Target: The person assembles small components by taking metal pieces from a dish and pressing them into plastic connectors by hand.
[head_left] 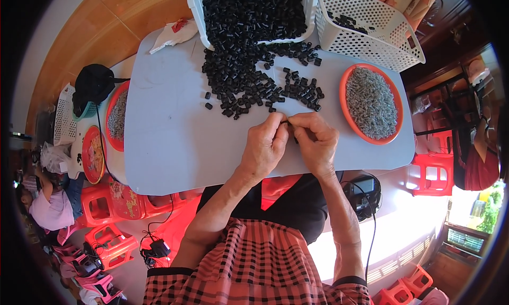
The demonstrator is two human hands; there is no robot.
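Observation:
Over the near part of the table, my left hand (264,146) and my right hand (317,143) meet at the fingertips. Both are closed in a pinch around a small black piece (287,123), mostly hidden by the fingers. Another dark bit shows below my right fingertips. Just beyond my hands lies a loose spread of short black cylindrical pieces (249,87). It runs back to a white tub (196,11) heaped with the same pieces. To the right, an orange bowl (345,101) holds a pile of tiny silvery-grey parts, too small to name.
A white perforated basket (371,46) with a few black pieces stands at the back right. A crumpled white bag (175,36) lies at the back left. Left of the grey-blue tabletop (169,146) are another orange bowl (110,106), a black cap (95,85) and red stools (114,246).

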